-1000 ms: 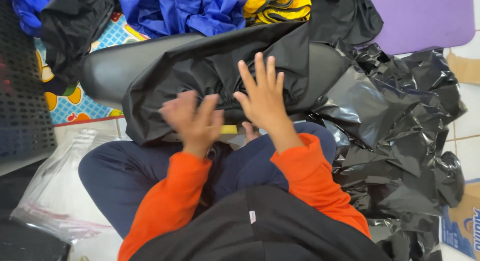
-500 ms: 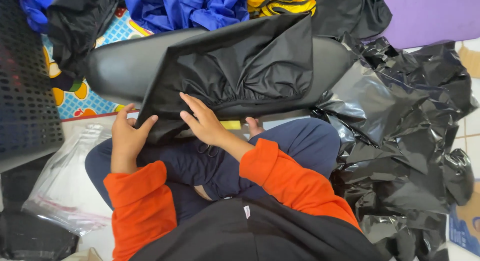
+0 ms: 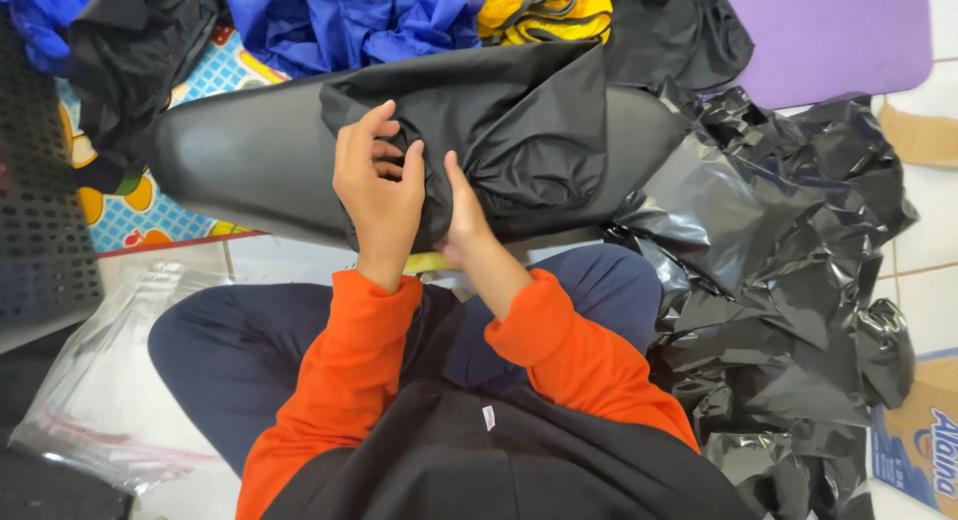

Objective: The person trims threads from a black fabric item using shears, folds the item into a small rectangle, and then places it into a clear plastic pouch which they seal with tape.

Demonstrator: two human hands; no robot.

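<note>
A black fabric garment [image 3: 519, 131] lies folded on a smooth black cushion-like board [image 3: 239, 171] across my lap. My left hand [image 3: 377, 186] curls over the garment's left edge and pinches the fabric. My right hand [image 3: 461, 213] presses edge-on against the same fold, close beside the left hand. Both arms wear orange sleeves. My legs in dark blue trousers are crossed below.
Crumpled black plastic bags [image 3: 788, 251] pile at the right. Blue cloth [image 3: 359, 21], yellow cloth [image 3: 544, 6] and a purple mat [image 3: 838, 31] lie at the top. A dark perforated crate [image 3: 35, 211] stands left, clear plastic bags [image 3: 100, 400] lower left, a cardboard box [image 3: 913, 440] lower right.
Both hands moved from the garment's lower edge up onto its left side and came together. The garment's left part has been folded inward, making it narrower.
</note>
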